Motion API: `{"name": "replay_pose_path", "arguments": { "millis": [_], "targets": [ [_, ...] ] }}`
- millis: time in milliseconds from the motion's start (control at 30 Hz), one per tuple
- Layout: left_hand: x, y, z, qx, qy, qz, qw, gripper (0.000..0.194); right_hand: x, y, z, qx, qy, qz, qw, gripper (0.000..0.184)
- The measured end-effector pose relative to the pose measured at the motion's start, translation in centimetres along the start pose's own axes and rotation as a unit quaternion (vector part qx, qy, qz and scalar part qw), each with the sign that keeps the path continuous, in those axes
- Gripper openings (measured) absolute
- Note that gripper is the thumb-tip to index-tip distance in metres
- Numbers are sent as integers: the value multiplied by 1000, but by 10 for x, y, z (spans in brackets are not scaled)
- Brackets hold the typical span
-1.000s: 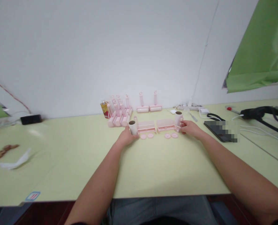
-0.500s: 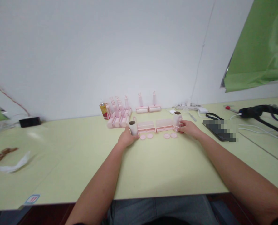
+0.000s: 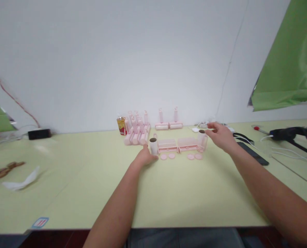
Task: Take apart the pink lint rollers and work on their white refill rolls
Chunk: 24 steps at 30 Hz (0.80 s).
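Observation:
My left hand (image 3: 144, 157) rests on the table beside an upright white lint-roller refill (image 3: 154, 148) with a brown core, thumb and finger apart; contact is unclear. Raised at the right, my right hand (image 3: 219, 135) has its fingers apart, close to the top of a second upright refill (image 3: 201, 137). A pink handle piece (image 3: 204, 143) stands by that refill. Between the hands lie two pink open roller cases, a left one (image 3: 168, 149) and a right one (image 3: 188, 148). Several round pink caps (image 3: 171, 156) lie flat before them.
Several pink lint rollers (image 3: 135, 134) stand clustered at the back left, beside a bottle with a yellow-red label (image 3: 122, 125). Two more rollers (image 3: 175, 124) stand near the wall. At right are a phone (image 3: 254, 154), white cables and black glasses-like gear (image 3: 285, 133). A white tissue (image 3: 24, 181) lies far left.
My right hand has let go of the pink handle piece and risen up and to the right. My left hand has loosened slightly from the left refill. The whole view has shifted slightly.

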<state>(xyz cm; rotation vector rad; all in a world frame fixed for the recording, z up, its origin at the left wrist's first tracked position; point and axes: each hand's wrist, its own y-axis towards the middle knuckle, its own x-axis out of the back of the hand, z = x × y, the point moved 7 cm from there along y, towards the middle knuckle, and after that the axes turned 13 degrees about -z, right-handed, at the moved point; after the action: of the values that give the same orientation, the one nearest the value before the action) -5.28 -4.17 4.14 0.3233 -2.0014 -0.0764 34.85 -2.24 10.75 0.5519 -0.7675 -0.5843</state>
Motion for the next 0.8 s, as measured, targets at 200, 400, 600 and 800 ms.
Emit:
{"name": "replay_pose_path", "arguments": {
  "millis": [200, 400, 600, 800],
  "targets": [
    [49, -14, -13, 0, 52, -80, 995, 66, -103, 52, 94, 141, -102, 162, 971, 47],
    [47, -47, -63, -93, 22, -102, 990, 32, -217, 102, 96, 126, -191, 233, 945, 66],
    [-25, -97, -108, -248, 18, 56, 967, 34, -270, 109, 67, 96, -242, 256, 931, 68],
    [-56, -100, -114, -320, 31, 70, 945, 36, -278, 108, 55, 136, -213, 251, 934, 68]
  ]
}}
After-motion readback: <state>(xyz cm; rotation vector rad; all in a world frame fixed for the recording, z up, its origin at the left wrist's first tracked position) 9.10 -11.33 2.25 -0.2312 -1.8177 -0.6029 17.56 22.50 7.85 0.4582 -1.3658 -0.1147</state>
